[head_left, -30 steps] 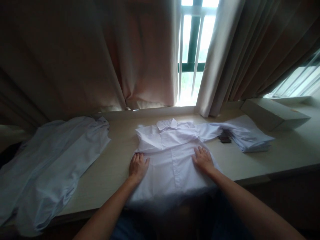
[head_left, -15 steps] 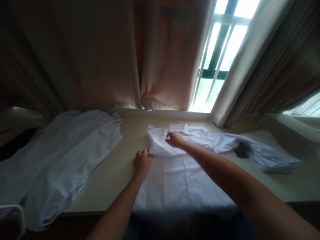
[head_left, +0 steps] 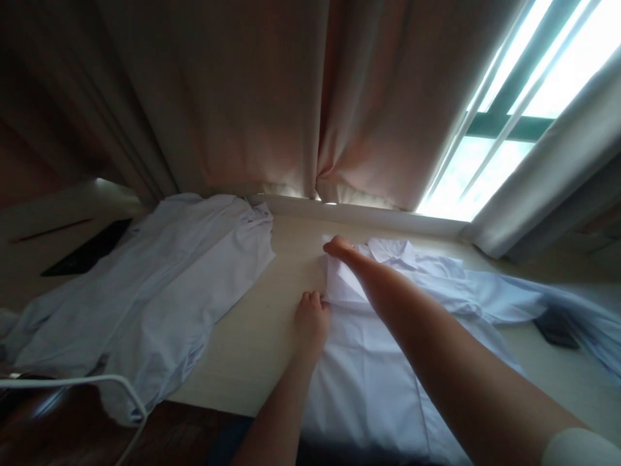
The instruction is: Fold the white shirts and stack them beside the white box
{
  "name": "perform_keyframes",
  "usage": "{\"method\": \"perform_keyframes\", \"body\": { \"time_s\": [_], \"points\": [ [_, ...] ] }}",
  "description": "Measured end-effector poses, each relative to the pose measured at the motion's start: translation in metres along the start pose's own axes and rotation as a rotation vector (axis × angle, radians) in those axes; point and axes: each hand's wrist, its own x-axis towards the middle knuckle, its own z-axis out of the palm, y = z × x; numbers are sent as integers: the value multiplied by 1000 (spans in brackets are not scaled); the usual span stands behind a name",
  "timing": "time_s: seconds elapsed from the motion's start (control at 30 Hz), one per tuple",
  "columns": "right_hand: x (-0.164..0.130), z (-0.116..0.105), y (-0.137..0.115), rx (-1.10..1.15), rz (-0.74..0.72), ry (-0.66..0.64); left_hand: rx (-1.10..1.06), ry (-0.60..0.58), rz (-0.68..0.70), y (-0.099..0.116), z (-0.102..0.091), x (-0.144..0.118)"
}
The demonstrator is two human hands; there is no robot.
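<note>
A white collared shirt [head_left: 373,375] lies spread before me, its collar [head_left: 394,251] toward the window and its lower part hanging past the near table edge. At its left side, my left hand [head_left: 313,320] has curled fingers closed on the fabric edge. My right hand [head_left: 339,247] reaches across the shirt and is closed at the upper left corner of the folded-in part; its fingertips are partly hidden. My right forearm covers some of the shirt's middle.
Another white garment [head_left: 194,278] lies to the left, over the table's near edge. Beyond it are a dark flat item [head_left: 87,249] and a thin stick [head_left: 51,231]. A white curved bar [head_left: 72,380] is at lower left. A dark object [head_left: 557,329] and blurred folded cloth [head_left: 594,323] lie right. Curtains [head_left: 252,97] hang behind.
My right hand has moved from the shirt near its collar to the upper left corner. My left hand stays at the left edge. The view has turned to the left.
</note>
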Motion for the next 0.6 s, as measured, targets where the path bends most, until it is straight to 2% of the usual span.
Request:
{"method": "perform_keyframes", "body": {
  "time_s": [0.1,0.2,0.27,0.33,0.4,0.47,0.6],
  "points": [
    [15,-3,7,23,40,37,50,-25,-72,-2,-1,9],
    [18,-5,19,37,5,88,86,-44,-97,-4,-3,19],
    [13,-9,33,39,-31,140,79,-35,-99,-7,-3,22],
    [4,-20,57,31,-53,202,62,-19,-92,-10,-4,23],
    [-13,-38,94,12,-47,270,56,-13,-81,-12,-5,23],
    [-39,-60,142,-15,-11,344,71,-21,-71,-13,-5,22],
    [-112,-96,247,-73,138,459,115,-34,-34,-10,-5,22]
  ]
}}
